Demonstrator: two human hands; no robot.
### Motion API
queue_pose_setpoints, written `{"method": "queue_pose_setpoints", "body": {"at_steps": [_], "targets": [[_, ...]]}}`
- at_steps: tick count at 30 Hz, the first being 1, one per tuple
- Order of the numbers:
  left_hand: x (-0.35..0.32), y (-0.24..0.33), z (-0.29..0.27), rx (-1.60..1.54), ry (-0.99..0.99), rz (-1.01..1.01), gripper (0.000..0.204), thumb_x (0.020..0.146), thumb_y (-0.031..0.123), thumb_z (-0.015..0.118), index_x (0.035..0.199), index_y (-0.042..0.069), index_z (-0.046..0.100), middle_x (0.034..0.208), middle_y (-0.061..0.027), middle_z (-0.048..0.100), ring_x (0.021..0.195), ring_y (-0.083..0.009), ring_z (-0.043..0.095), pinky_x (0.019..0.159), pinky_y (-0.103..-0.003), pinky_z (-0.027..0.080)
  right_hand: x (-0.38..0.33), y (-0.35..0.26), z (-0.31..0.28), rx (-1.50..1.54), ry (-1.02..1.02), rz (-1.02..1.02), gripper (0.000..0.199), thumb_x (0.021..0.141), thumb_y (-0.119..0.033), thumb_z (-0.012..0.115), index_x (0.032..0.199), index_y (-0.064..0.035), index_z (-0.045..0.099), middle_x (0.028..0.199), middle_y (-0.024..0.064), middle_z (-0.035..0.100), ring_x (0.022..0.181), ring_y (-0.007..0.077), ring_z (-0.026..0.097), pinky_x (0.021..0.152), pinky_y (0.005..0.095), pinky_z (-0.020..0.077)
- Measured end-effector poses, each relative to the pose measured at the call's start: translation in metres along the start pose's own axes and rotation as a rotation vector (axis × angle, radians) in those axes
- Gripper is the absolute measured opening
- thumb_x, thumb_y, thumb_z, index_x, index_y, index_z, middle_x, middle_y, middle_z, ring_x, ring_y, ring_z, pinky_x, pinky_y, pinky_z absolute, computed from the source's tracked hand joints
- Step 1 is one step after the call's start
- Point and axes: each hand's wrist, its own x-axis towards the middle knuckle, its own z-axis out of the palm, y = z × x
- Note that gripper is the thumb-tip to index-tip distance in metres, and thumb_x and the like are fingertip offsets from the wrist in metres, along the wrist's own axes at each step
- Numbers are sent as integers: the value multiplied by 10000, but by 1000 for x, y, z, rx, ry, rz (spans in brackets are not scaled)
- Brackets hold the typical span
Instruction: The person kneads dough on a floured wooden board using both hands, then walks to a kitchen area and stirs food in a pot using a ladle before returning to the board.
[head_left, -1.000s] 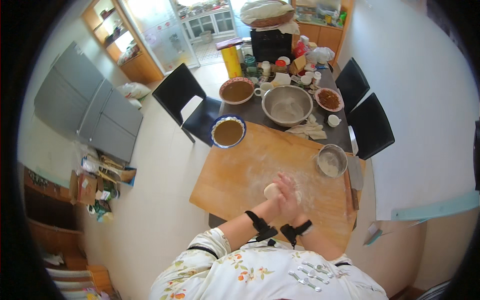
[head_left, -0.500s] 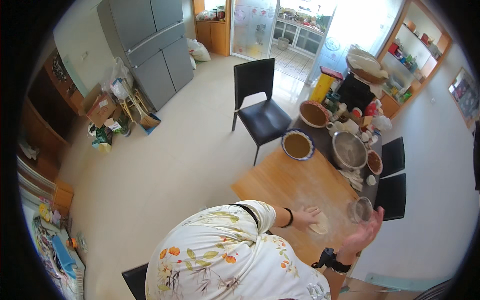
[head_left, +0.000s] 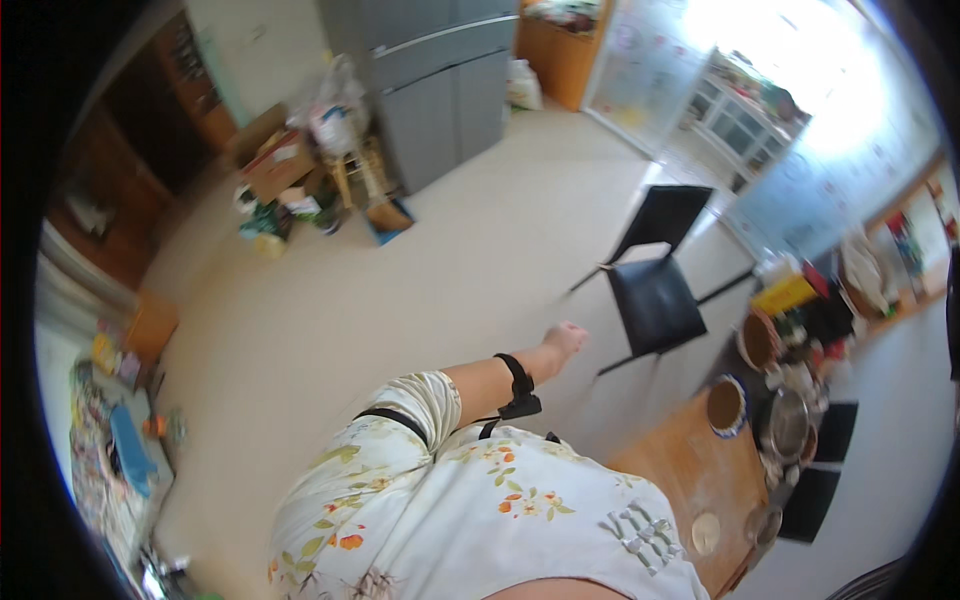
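Note:
My left hand (head_left: 567, 340) is held out over the floor beside the black chair, away from the board. Its fingers look curled in; whether anything is inside them is hidden. A black band with a small device (head_left: 520, 402) circles the left wrist. My right hand is out of view. On the floury wooden board (head_left: 680, 445) lies a flat round of pale dough (head_left: 706, 534), touched by neither hand. A small clear bowl (head_left: 767, 525) stands by the board's right edge.
Behind the board are a blue-rimmed bowl (head_left: 727, 408), a steel basin (head_left: 785, 424), a brown bowl (head_left: 758, 342) and a yellow box (head_left: 784, 295). A black chair (head_left: 655, 300) stands left of the table. A broom and dustpan (head_left: 390, 222) lean near the grey fridge (head_left: 440, 110).
My view has swung left, so the table sits farther right. My left hand has left the dough and moved out over the floor. My right hand has gone out of view.

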Motion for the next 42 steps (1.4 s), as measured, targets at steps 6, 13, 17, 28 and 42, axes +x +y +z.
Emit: {"method": "queue_pose_setpoints", "body": {"at_steps": [6,13,17,28,42], "targets": [[66,-45,-201,-214,141,-85,134,845,112,681,951,31,671,744,-39,625,632,-126,568,596,-276,476,95,-175,-33,-146,-31,-137,551,866,-221,711,1337,-6,522,1277,212,573,1217,381,529,1044,442,437],[105,42,-368,-30,276,-219,129,896,180,663,958,70,685,776,-22,637,656,-89,579,591,-292,489,245,-469,1,89,183,-804,540,815,-93,729,1311,-3,534,1263,212,574,1188,397,542,1028,443,456],[147,-4,-519,20,604,14,291,923,224,637,1155,48,643,1027,-52,667,1007,-168,634,853,-310,508,307,-630,7,167,36,-897,541,826,-96,703,1340,-39,545,1296,216,596,1223,390,557,1048,447,459],[391,162,-550,902,430,-451,284,885,246,660,1053,17,653,974,-130,679,944,-270,648,845,-389,516,433,-848,-16,-172,-386,-562,341,907,-206,565,1184,-56,695,1167,215,694,1104,370,664,963,457,523],[1015,527,-529,952,292,314,247,878,193,666,1031,1,685,878,-143,713,828,-230,684,781,-371,556,543,-982,-76,380,-152,-59,308,867,-250,651,1101,-68,734,1072,165,732,1019,339,689,909,419,540]]}}
